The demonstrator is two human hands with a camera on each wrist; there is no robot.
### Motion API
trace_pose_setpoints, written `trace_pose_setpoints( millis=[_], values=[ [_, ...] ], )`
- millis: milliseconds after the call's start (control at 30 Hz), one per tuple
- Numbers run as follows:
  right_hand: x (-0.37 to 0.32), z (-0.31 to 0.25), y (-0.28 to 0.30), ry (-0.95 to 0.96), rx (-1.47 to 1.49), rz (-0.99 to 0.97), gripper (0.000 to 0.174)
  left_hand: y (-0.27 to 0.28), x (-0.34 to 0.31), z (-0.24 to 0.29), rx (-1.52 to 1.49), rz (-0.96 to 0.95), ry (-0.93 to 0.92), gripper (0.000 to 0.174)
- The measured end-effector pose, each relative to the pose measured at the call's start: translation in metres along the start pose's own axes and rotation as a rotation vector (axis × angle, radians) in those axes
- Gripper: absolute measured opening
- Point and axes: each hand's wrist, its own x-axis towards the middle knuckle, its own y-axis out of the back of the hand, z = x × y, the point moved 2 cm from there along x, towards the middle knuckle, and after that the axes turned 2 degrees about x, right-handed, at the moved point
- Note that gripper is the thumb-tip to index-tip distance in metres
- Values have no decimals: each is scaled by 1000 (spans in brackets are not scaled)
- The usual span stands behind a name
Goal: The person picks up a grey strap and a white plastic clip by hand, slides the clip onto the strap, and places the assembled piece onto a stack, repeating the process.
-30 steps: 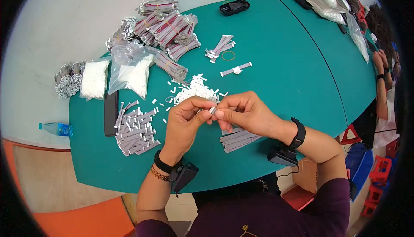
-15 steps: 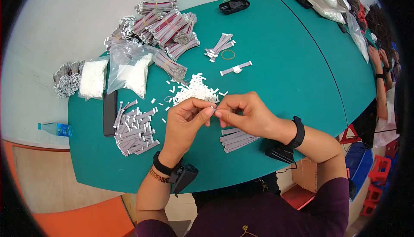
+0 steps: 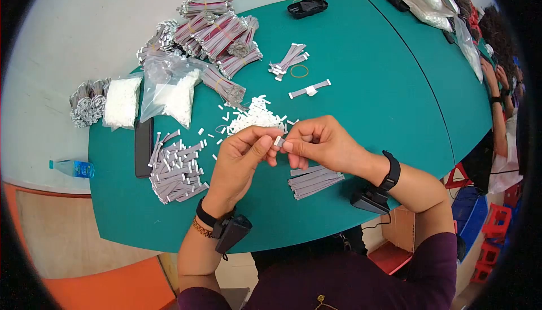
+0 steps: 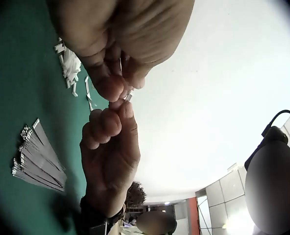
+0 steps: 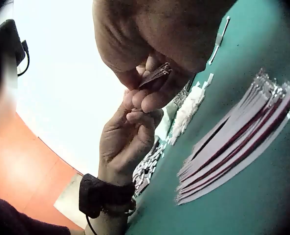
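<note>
Left hand [image 3: 240,160] and right hand [image 3: 324,143] are held raised over the table [image 3: 367,84], fingertips meeting. A white connector [image 3: 278,140] is pinched by the left thumb and forefinger. A short ribbon [image 5: 155,77] is pinched by the right, with its end brought against the connector, apparently so that the small parts can be lined up close to the eye. Loose ribbons [image 3: 315,181] are laid just beneath the right hand, and a connector pile [image 3: 257,119] just beyond both hands, seemingly for easy reach. White-tipped ribbons [image 3: 176,169] are heaped left of the left hand, apart from that stock. Bags [image 3: 172,90] and banded bundles [image 3: 217,33] are kept farther beyond.
</note>
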Motion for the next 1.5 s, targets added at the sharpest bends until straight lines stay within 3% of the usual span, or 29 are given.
trace_pose_setpoints(
  millis=[800,1000,1200,1500],
  values=[
    [-3,1,-4,-12,90,-29,18,-2,1,-4,126,-42,-113,19],
    [-3,-1,-6,1,107,-44,19,-3,-1,-3,22,-38,-83,21],
    [-4,-3,-6,-5,128,-38,19,-5,-1,-1,156,-29,-164,21],
    [-2,-4,-5,-29,47,-82,19,7,0,0,-23,11,-99,22]
  ],
)
